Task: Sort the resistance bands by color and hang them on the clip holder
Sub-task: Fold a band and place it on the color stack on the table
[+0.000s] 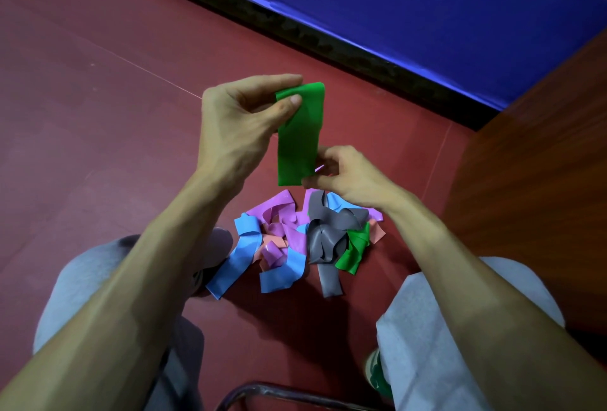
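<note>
A flat green resistance band (299,137) hangs upright above the floor. My left hand (243,124) pinches its top end between thumb and fingers. My right hand (345,174) grips its lower right corner. Below them a jumbled pile of bands (295,239) lies on the red floor between my knees: blue (236,262), purple (279,210), grey (325,239), pink-orange (272,243) and another green one (353,253). No clip holder is in view.
A blue padded mat (427,16) with a black base strip runs across the back. A brown wooden surface (542,164) stands at the right. A curved metal bar (262,391) shows at the bottom edge, between my grey-trousered legs.
</note>
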### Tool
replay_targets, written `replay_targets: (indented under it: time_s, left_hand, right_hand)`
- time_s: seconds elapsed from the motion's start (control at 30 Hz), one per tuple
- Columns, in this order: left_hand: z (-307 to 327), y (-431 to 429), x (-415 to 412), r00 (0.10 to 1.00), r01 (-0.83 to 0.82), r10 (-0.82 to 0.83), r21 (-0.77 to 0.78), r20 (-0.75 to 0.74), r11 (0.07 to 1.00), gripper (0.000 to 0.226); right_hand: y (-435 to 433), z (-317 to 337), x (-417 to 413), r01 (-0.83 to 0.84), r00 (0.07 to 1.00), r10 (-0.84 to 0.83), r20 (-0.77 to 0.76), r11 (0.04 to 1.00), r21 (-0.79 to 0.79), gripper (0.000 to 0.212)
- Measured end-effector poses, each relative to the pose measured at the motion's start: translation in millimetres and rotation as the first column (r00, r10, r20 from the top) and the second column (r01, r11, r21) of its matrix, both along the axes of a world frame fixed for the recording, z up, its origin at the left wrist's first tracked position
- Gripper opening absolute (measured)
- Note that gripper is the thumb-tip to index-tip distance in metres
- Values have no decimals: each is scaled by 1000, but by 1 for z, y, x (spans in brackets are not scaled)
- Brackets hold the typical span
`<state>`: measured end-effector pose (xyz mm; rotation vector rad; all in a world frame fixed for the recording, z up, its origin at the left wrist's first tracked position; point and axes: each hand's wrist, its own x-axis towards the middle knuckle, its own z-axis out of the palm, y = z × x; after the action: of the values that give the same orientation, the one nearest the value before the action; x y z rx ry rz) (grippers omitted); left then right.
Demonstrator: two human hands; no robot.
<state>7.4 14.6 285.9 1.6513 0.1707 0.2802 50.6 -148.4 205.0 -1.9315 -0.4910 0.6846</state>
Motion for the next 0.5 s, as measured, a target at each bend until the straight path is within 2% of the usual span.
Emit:
replay_targets:
  time_s: [0.17,0.3,0.5]
  left_hand:
    - [3,-1,-2,1000,15,-16,15,16,1000,22]
    - [11,-3,-13,998,46,-47,39,33,998,23]
    - [50,-13,-36,989,130,-137,113,58,985,33]
  right_hand:
    - [-3,1,-3,33,999,-33,24,999,11,32]
    - [-16,15,-13,103,993,-107,48,991,85,27]
    - [-36,98,-33,138,944,-190,270,970,198,25]
